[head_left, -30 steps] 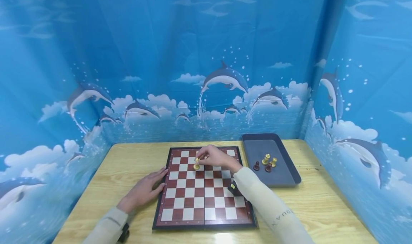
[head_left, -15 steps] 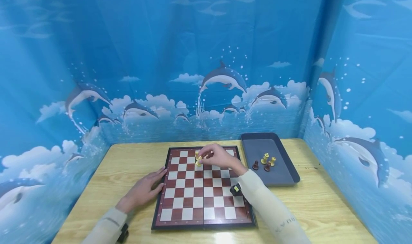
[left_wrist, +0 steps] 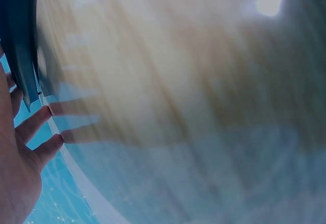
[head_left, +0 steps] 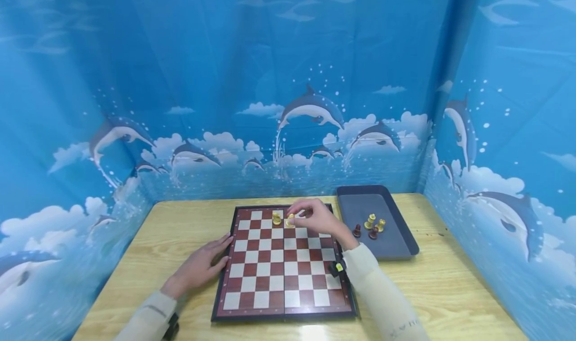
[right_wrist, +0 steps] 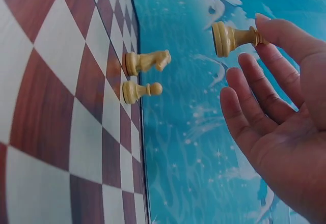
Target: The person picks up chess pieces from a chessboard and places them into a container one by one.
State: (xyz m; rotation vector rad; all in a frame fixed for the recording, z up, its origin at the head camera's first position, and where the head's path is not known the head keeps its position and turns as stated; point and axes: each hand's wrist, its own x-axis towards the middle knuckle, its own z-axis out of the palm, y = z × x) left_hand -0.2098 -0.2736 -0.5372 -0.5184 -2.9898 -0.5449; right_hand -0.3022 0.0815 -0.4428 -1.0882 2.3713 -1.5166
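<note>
My right hand (head_left: 317, 218) pinches a pale yellow chess piece (right_wrist: 229, 38) between thumb and forefinger, over the far part of the chessboard (head_left: 270, 271). In the right wrist view its base hangs clear of the squares; its top is hidden by my fingertips. A yellow knight (right_wrist: 147, 61) and a yellow pawn (right_wrist: 141, 91) stand side by side on the board below it. My left hand (head_left: 200, 266) lies with fingers extended against the board's left edge. In the left wrist view, that hand (left_wrist: 28, 158) touches the tabletop beside the dark board edge.
A dark grey tray (head_left: 360, 198) lies right of the board, holding a yellow king (head_left: 370, 222), another yellow piece (head_left: 381, 225), a brown pawn (head_left: 357, 230) and a brown piece (head_left: 373, 232). Blue dolphin curtains (head_left: 216, 81) surround the wooden table (head_left: 180, 216).
My right hand has moved right across the board's far part, carrying the chess piece away from the knight, which is now uncovered. My left hand stays at the board's edge.
</note>
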